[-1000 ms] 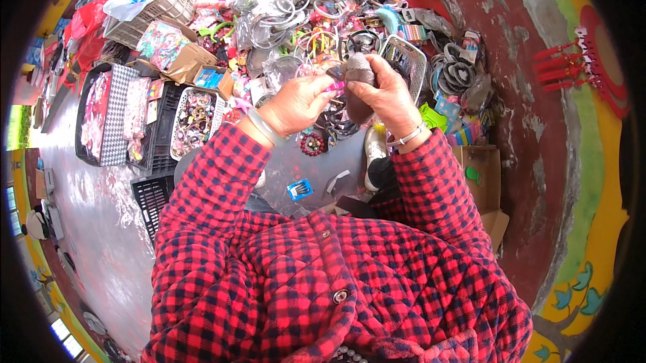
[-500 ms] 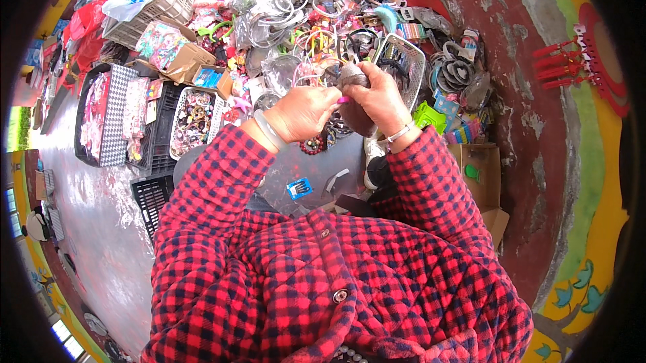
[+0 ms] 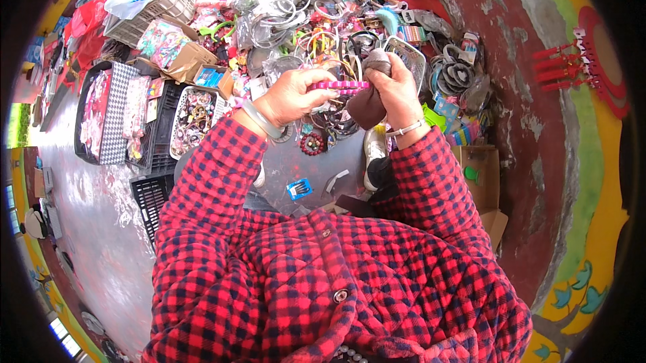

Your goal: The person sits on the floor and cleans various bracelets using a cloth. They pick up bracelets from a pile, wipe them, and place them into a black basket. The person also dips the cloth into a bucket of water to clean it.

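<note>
My left hand (image 3: 291,96) pinches the left end of a bright pink comb-like hair clip (image 3: 346,84), held level in front of me. My right hand (image 3: 397,90) grips a dark brown cloth (image 3: 369,104) and presses it against the clip's right end. Both arms are in red and black checked sleeves, with a bangle on each wrist. Below the hands lie a round red beaded piece (image 3: 312,143) and a small blue comb (image 3: 299,189) on the grey ground.
A heap of headbands, bangles and hair accessories (image 3: 316,20) spreads ahead. A white crate (image 3: 168,0) and a cardboard box (image 3: 185,60) stand at the upper left, black crates of trinkets (image 3: 158,134) at the left. A red wall (image 3: 531,127) and cardboard box (image 3: 481,174) are at the right.
Both hands have lifted a little and moved apart. The pink clip now shows stretched between them, with the brown cloth against its right end.
</note>
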Demonstrator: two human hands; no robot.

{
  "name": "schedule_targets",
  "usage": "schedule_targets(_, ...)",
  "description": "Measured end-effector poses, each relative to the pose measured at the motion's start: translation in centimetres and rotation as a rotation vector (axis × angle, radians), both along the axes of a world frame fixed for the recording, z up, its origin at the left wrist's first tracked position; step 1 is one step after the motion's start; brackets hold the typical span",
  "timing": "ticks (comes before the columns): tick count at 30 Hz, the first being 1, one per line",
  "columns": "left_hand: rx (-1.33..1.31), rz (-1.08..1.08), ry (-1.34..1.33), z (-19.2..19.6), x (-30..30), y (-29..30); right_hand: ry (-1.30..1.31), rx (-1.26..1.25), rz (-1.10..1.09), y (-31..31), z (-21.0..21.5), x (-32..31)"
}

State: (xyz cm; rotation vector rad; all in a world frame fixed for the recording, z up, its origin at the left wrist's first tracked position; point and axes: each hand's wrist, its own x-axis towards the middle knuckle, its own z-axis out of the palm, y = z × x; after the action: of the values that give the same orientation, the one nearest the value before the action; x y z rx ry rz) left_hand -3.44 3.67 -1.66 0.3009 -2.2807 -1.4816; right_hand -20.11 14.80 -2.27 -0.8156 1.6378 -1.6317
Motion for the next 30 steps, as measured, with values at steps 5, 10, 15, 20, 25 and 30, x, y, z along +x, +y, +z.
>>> schedule_targets(5, 0.268, -0.026, -0.065, 0.0, 0.6, -0.4, -0.395, -0.148, -0.009, 0.4, 0.7, -0.8)
schedule_targets(10, 0.166, 0.057, -0.089, 1.1, 0.5, -0.2, -0.359, -0.264, -0.084, 0.8, 2.5, -0.6)
schedule_targets(15, -0.039, 0.043, 0.054, -0.3, -0.4, 0.5, 0.102, -0.191, -0.022, -0.3, 0.7, 0.6)
schedule_targets(20, -0.072, 0.025, 0.024, 0.4, -0.2, 1.5, 0.482, -0.069, -0.025, -0.2, 0.9, 2.3)
schedule_targets(25, -0.428, -0.018, 0.031, 0.5, -0.4, 2.1, 0.565, 0.118, -0.035, -0.2, 0.5, 2.7)
schedule_targets(30, -0.566, -0.048, 0.004, 0.8, -0.6, 2.7, 0.526, 0.115, -0.069, -0.4, 0.2, 3.4)
